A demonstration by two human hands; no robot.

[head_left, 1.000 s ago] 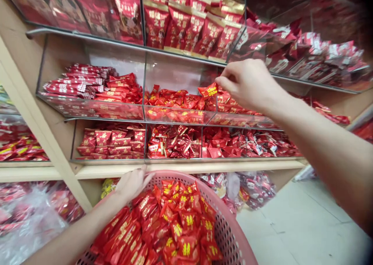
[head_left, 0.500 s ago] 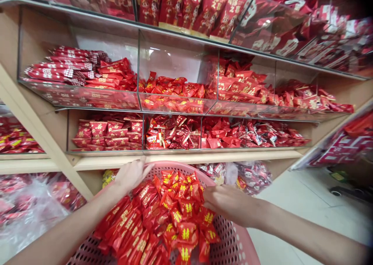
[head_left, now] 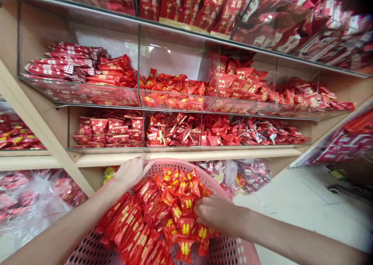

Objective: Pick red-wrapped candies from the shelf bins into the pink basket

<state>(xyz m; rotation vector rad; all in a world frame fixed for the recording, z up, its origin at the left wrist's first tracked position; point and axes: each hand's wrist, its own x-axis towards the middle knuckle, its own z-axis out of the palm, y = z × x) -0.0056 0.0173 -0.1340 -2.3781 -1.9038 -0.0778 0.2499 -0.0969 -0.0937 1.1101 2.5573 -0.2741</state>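
Note:
A pink plastic basket (head_left: 217, 183) with a perforated wall stands below the shelves, holding many small red candy packets (head_left: 176, 210) with yellow characters. Longer red packets (head_left: 128, 226) with gold print lie in rows in its left part. My left hand (head_left: 131, 173) grips the basket's far left rim, with the thumb toward the inside and some fingers hidden behind the rim. Inside the basket's right side, my right hand (head_left: 214, 212) is closed, its curled fingertips down among the yellow-printed packets. What those fingers hold, if anything, is hidden.
Clear-fronted shelf bins (head_left: 175, 129) full of red packets rise in rows ahead. A wooden shelf edge (head_left: 204, 154) runs just beyond the basket. Plastic bags of packets (head_left: 37, 203) lie at the lower left, others (head_left: 253, 173) under the shelf. Tiled floor (head_left: 291, 203) shows at right.
My right hand has moved left and slightly down, from beside the basket's right wall to over the packets. My left hand stays at the rim.

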